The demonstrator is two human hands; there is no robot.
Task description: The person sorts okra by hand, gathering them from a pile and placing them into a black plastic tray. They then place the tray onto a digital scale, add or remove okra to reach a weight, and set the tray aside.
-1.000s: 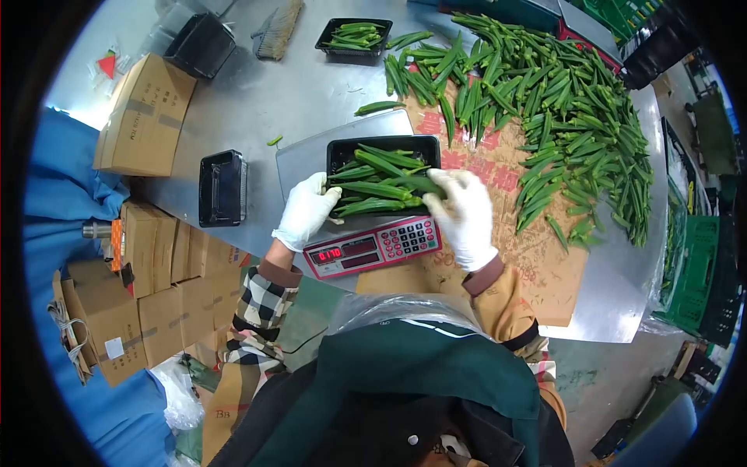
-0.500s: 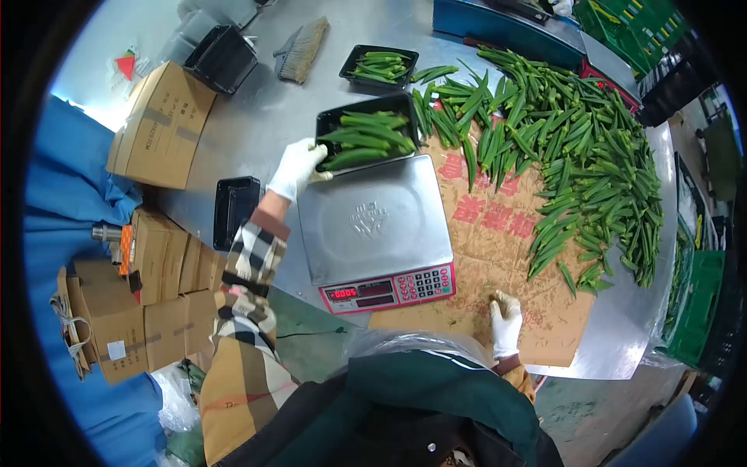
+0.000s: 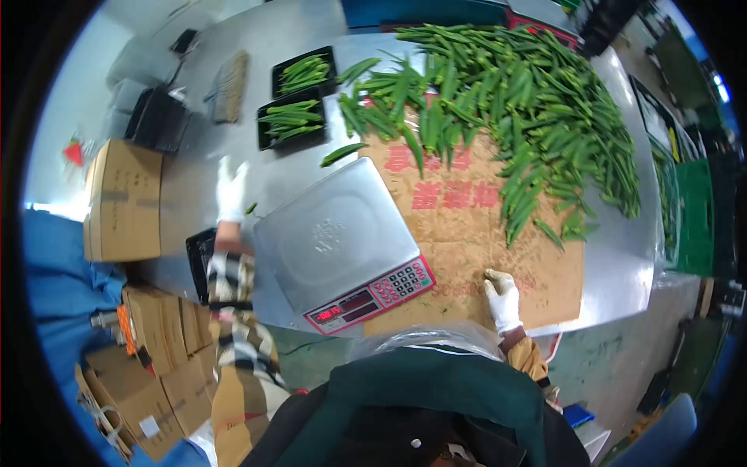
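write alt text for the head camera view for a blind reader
A person's gloved left hand, blurred, hovers beside an empty scale; the right hand rests on cardboard. Two trays of okra and a loose okra pile lie beyond.

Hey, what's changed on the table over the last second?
The left hand lifted the filled okra tray off the scale, set it on the table beside another filled tray, and let go; it is now drawing back, empty. The right hand left the tray and dropped to the cardboard. The scale, okra pile and boxes stayed put.
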